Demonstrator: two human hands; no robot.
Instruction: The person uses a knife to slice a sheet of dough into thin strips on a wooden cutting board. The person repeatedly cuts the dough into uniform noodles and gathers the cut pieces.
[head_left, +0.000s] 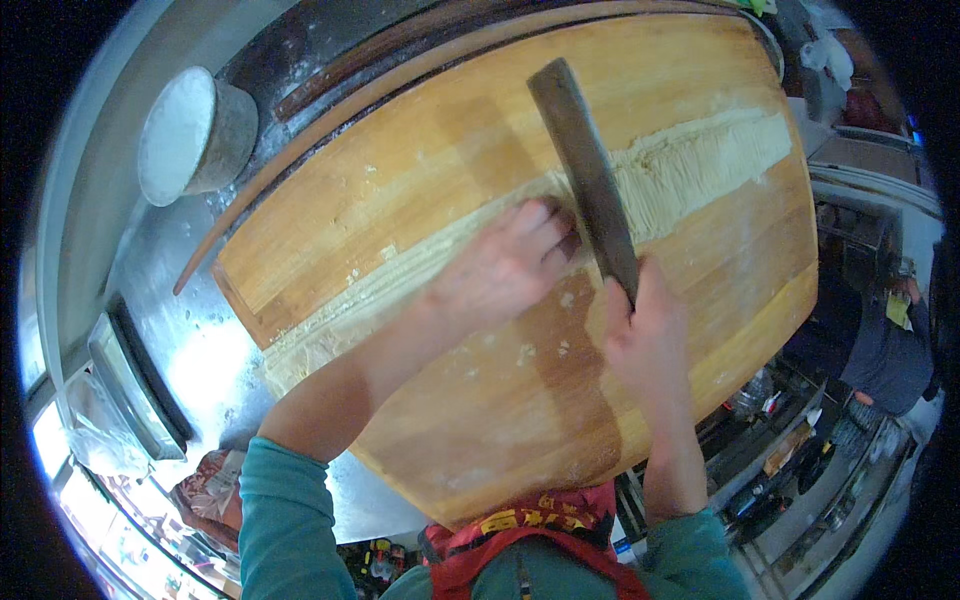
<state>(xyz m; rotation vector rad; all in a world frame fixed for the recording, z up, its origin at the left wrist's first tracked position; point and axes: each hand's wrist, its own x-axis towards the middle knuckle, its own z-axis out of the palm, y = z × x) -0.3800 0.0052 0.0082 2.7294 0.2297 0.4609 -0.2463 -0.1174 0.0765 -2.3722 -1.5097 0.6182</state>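
Note:
My right hand (645, 322) grips the handle end of a broad, straight-edged knife (589, 165), whose blade lies across a long folded strip of dough (405, 259). Left of the blade, my left hand (521, 251) rests on the folded dough with its fingers curled, their tips partly hidden near the blade. On the blade's right side, cut noodles (697, 169) lie side by side in a flat band. A large wooden board (480, 427) lies under all of this, dusted with flour in places.
Beyond the board's far edge lie a long thin wooden rod (247, 199) and a thicker wooden rolling pin (337, 86). A round metal container of white powder (176, 135) stands at the upper left. A metal tray (135, 382) is at the left. Another person (892, 360) is at the far right.

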